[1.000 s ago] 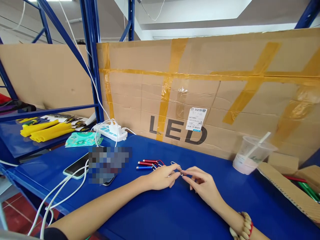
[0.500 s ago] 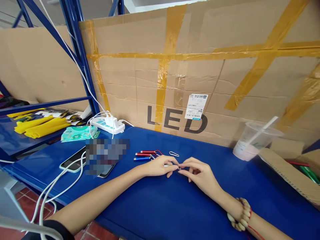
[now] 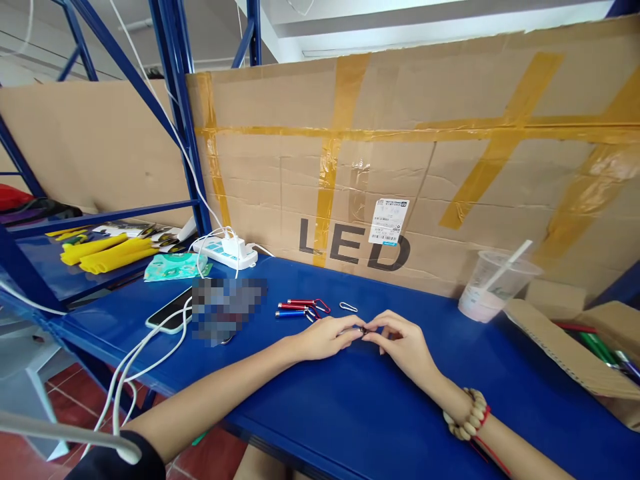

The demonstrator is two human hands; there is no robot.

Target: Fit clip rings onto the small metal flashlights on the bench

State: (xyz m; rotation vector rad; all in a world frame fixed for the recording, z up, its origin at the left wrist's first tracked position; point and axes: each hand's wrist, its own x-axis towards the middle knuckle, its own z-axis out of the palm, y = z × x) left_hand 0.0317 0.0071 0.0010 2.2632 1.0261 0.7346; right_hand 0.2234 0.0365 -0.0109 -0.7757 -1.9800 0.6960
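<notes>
My left hand [image 3: 325, 337] and my right hand [image 3: 403, 343] meet over the blue tabletop, fingertips pinched together. Between them is a small dark, shiny metal piece [image 3: 364, 330], mostly covered by the fingers, so its kind cannot be made out. Just beyond my left hand lie slim red pocket torches [image 3: 300, 304] with red carabiner clips, side by side with a blue torch [image 3: 291, 313]. A loose silver carabiner [image 3: 349, 307] rests on the table behind the fingertips. A beaded bracelet circles my right wrist.
At the left are a white power strip [image 3: 247, 259], a phone [image 3: 167, 313] with white cables and a teal packet [image 3: 173, 266]. Yellow rolls [image 3: 120, 257] lie farther left. A plastic cup with straw [image 3: 479, 303] and an open cardboard box [image 3: 550, 353] stand right. Large cardboard backs the table.
The camera view has shifted slightly, tilting up. Both hands stay together at the small metal piece; my left fingers have straightened a little, and the right fingertips have closed nearer to it.
</notes>
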